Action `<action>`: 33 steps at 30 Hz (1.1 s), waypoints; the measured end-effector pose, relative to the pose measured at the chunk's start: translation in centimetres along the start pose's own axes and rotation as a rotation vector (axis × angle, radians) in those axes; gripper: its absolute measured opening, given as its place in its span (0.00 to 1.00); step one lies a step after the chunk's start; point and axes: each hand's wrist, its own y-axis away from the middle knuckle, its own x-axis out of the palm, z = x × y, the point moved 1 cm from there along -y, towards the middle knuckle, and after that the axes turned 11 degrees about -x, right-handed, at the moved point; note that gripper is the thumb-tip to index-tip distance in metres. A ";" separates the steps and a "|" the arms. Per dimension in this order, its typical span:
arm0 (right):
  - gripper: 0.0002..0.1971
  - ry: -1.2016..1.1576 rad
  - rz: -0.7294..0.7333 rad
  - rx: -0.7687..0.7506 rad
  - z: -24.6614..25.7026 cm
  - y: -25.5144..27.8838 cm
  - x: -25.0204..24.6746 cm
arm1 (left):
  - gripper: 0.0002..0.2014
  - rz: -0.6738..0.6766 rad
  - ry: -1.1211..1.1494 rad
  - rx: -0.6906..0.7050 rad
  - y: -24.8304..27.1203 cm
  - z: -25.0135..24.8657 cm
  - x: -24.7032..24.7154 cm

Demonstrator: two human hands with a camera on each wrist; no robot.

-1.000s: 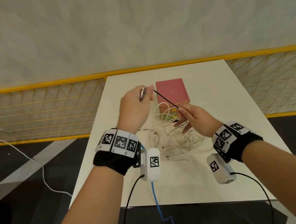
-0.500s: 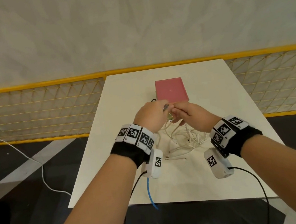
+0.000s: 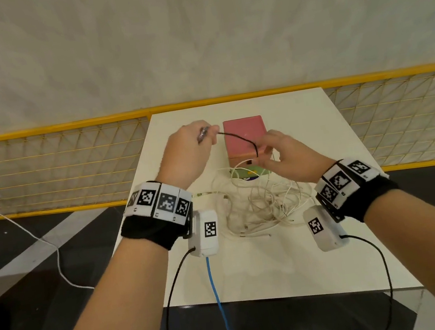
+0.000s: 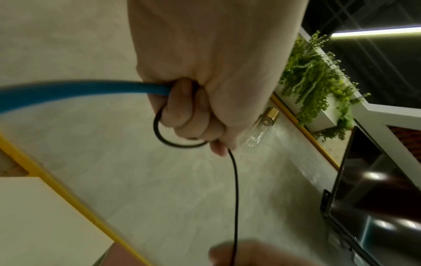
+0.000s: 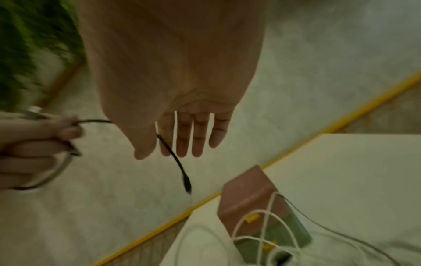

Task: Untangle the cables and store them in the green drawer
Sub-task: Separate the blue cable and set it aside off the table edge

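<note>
Head view shows the fisted left hand (image 3: 185, 155) gripping a thin black cable (image 3: 238, 139) above the white table's (image 3: 324, 262) far half, while the right hand (image 3: 288, 158), its fingers straight in the right wrist view, guides it.

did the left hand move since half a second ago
Yes. The left hand was at the near edge of the pink box, touching the right hand; now it is up and to the left of the box, gripping the black cable.

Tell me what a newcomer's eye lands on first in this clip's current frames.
First, the thin black cable held above the white table: the left hand grips a coil of it, and it runs on to the right hand. Next, the tangled heap of white cables between the wrists, with the pink box-shaped drawer unit behind it.
</note>
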 end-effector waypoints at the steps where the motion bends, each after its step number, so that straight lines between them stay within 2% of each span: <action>1: 0.16 -0.014 -0.020 -0.031 1.0 0.1 -0.3 | 0.16 0.072 -0.051 0.033 0.5 -0.1 0.1; 2: 0.16 -0.041 -0.036 -0.058 2.1 0.2 -0.5 | 0.15 0.140 -0.093 0.073 1.0 -0.3 0.3; 4: 0.09 -0.115 -0.022 -0.107 4.0 0.7 -0.4 | 0.12 0.258 -0.105 0.140 2.2 -0.5 0.8; 5: 0.05 -0.139 0.002 -0.117 4.5 1.0 -0.1 | 0.10 0.286 -0.066 0.150 2.7 -0.4 1.1; 7: 0.06 -0.120 0.085 -0.094 4.5 2.0 0.5 | 0.06 0.256 0.108 0.118 3.5 -0.2 1.2; 9: 0.08 -0.058 0.346 -0.042 3.6 3.8 1.7 | 0.09 0.178 0.321 0.063 3.9 0.1 0.8; 11: 0.16 -0.018 0.647 0.017 3.2 5.8 2.9 | 0.08 0.175 0.444 0.043 4.2 0.0 0.0; 12: 0.22 0.013 0.692 0.038 3.3 6.4 3.1 | 0.07 0.216 0.484 0.044 4.4 -0.2 -0.4; 13: 0.26 0.038 0.647 0.047 3.7 6.5 2.9 | 0.07 0.273 0.524 0.039 4.7 -0.4 -0.6; 14: 0.26 0.037 0.526 0.032 4.4 6.2 2.4 | 0.08 0.333 0.563 0.036 5.0 -0.7 -0.7; 16: 0.20 -0.093 0.287 -0.019 6.0 4.9 1.3 | 0.10 0.407 0.619 0.051 5.6 -1.5 -0.4; 18: 0.15 -0.244 0.181 -0.062 7.8 3.4 1.0 | 0.11 0.397 0.637 0.074 6.1 -2.4 0.2; 19: 0.16 -0.275 0.149 -0.069 8.4 2.8 1.1 | 0.11 0.379 0.643 0.076 6.2 -2.8 0.5; 20: 0.20 -0.257 0.119 -0.058 8.6 2.4 1.3 | 0.11 0.359 0.654 0.069 6.1 -2.9 0.7; 22: 0.36 -0.057 0.080 -0.036 8.4 1.8 1.5 | 0.10 0.311 0.681 0.033 6.0 -2.6 0.7; 23: 0.41 0.010 0.060 -0.038 8.4 1.8 1.4 | 0.10 0.292 0.688 0.016 6.0 -2.5 0.8; 24: 0.41 -0.014 0.047 -0.051 8.6 1.8 1.4 | 0.10 0.273 0.689 0.014 5.9 -2.3 0.8; 28: 0.15 -0.591 0.036 -0.056 10.0 2.3 2.5 | 0.11 0.186 0.648 0.062 6.4 -2.3 0.7; 30: 0.06 -0.638 -0.010 -0.095 9.8 2.4 3.2 | 0.12 0.145 0.648 0.080 6.5 -2.3 0.5; 31: 0.05 -0.612 -0.029 -0.117 9.5 2.5 3.4 | 0.12 0.127 0.663 0.085 6.4 -2.2 0.4; 33: 0.10 -0.538 -0.013 -0.161 8.8 2.9 4.3 | 0.13 0.080 0.698 0.087 6.1 -2.3 0.0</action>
